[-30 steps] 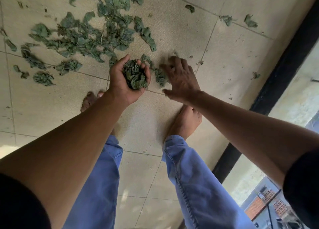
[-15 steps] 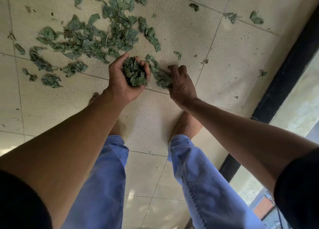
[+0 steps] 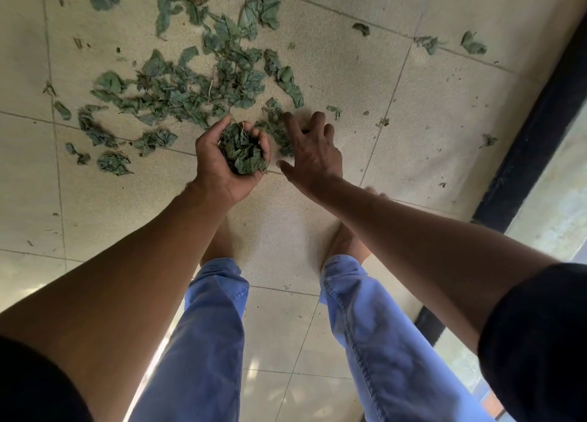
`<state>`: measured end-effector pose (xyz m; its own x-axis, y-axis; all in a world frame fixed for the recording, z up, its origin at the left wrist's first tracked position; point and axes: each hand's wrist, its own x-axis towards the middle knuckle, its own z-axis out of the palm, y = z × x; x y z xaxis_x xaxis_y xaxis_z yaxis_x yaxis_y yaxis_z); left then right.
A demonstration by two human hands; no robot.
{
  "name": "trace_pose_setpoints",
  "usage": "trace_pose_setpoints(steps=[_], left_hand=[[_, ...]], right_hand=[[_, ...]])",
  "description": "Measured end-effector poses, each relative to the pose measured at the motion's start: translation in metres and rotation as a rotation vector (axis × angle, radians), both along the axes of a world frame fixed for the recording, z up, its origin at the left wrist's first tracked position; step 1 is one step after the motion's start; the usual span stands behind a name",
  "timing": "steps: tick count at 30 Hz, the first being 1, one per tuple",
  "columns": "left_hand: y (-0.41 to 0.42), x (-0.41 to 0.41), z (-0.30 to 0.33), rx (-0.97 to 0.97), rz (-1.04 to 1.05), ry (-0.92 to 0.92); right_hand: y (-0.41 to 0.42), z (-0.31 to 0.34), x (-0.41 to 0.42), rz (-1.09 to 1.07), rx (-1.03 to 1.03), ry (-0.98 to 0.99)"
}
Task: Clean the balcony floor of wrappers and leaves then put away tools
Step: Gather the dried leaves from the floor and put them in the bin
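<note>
Dry green leaves lie scattered in a loose heap over the beige tiled floor. My left hand is cupped palm up around a bunch of crumpled leaves, just in front of the heap. Right beside it my right hand hovers palm down with the fingers spread, over a few leaves on the floor; it holds nothing that I can see. No wrappers or tools are in view.
Single leaves lie apart at the left and far right. A black rail bounds the floor on the right, with a drop beyond it. My bare feet and blue trouser legs are directly below my hands.
My right hand has opened its fingers and shifted slightly right over the leaves. The left hand keeps its bunch. The view has moved a little closer to the floor.
</note>
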<state>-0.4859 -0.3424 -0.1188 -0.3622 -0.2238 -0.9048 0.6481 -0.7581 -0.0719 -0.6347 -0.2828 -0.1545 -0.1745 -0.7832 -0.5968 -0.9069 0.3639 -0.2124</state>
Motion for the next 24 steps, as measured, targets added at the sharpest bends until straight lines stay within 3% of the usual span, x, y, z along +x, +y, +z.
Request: trace_pose_setpoints(steps=[4,14,16,19,21,24], left_hand=[[0.000,0.003,-0.002,0.001,0.004,0.006],[0.013,0.025,-0.007,0.029,0.019,-0.048],[0.017,0.025,-0.003,0.042,0.027,-0.050],[0.021,0.023,0.005,0.057,0.040,-0.061],[0.024,0.018,0.012,0.055,0.042,-0.059],[0.025,0.004,0.026,0.044,0.045,-0.078]], right_hand=[[-0.005,-0.009,0.012,-0.057,-0.065,0.009],[-0.011,-0.017,0.017,0.175,-0.211,-0.047],[-0.009,-0.017,0.012,0.073,-0.212,-0.066],[-0.006,-0.009,0.001,-0.301,-0.131,-0.137],[-0.007,0.011,-0.004,-0.566,-0.107,-0.248],[-0.009,0.069,-0.002,-0.753,-0.195,-0.490]])
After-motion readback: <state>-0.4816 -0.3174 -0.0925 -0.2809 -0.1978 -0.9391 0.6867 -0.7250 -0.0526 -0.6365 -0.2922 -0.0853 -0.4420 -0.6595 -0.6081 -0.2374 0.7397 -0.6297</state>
